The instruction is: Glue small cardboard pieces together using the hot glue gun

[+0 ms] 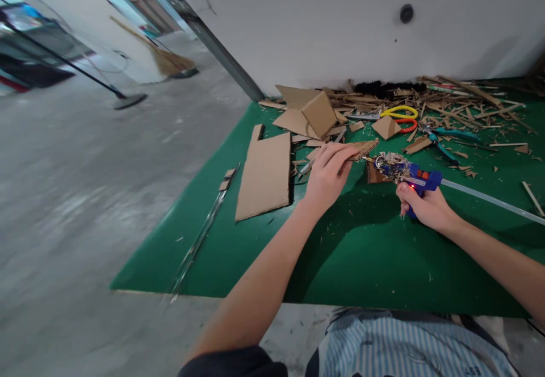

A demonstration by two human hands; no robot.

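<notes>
My left hand [330, 171] pinches a narrow strip of corrugated cardboard [364, 149], holding it flat just above the green mat [213, 218]. My right hand [423, 206] is wrapped round the grip of a blue hot glue gun [415, 179] whose red light is on. A clear glue stick [489, 198] trails from the gun's back to the right. The gun's nozzle points left at the near end of the strip, almost touching it. A small brown cardboard piece [374, 174] lies under the nozzle.
A large flat cardboard sheet [266, 175] lies left of my hands, with a metal ruler [204, 232] near the mat's left edge. Folded cardboard pieces [309, 113], yellow and orange scissors [398, 117], teal pliers [445, 141] and several wood scraps lie along the wall. Brooms stand on the floor at the left.
</notes>
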